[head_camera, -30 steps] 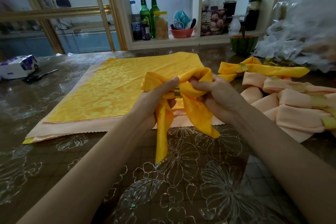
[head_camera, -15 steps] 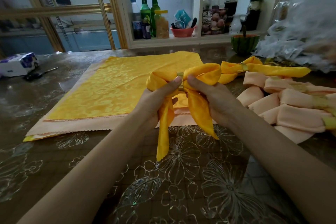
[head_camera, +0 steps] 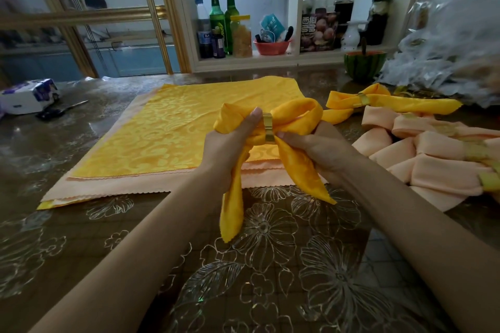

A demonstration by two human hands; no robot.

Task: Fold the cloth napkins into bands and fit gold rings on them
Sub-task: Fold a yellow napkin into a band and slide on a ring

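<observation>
Yellow damask napkin (head_camera: 300,170): seen from the head camera, gathered into a bow and held in the air over the near right corner of the flat cloth stack (head_camera: 176,130); 2 loops stand up and 2 tails hang toward the table.
Gold metal ring (head_camera: 267,130): wrapped around the napkin's pinched middle, between the 2 hands.
Left hand (head_camera: 230,143): fingers curled round the left loop, gripping it, with the thumb tip against the ring's left edge.
Right hand (head_camera: 316,147): fingers closed on the cloth just right of the ring, with the thumb tip at its lower edge.
Flat cloth stack: a yellow patterned square lying on peach scallop-edged cloth (head_camera: 108,192).
Finished yellow band (head_camera: 405,104): lies right of the stack's far corner and wears its own gold ring.
Peach ringed napkins (head_camera: 433,159): piled right of the stack, touching one another.
Table (head_camera: 270,265): dark top under a clear cover with flower outlines, carrying the stack.
Green glass bottles (head_camera: 216,16): 2 stand upright on a shelf behind the stack.
Tissue pack (head_camera: 27,96): well left of the stack.
</observation>
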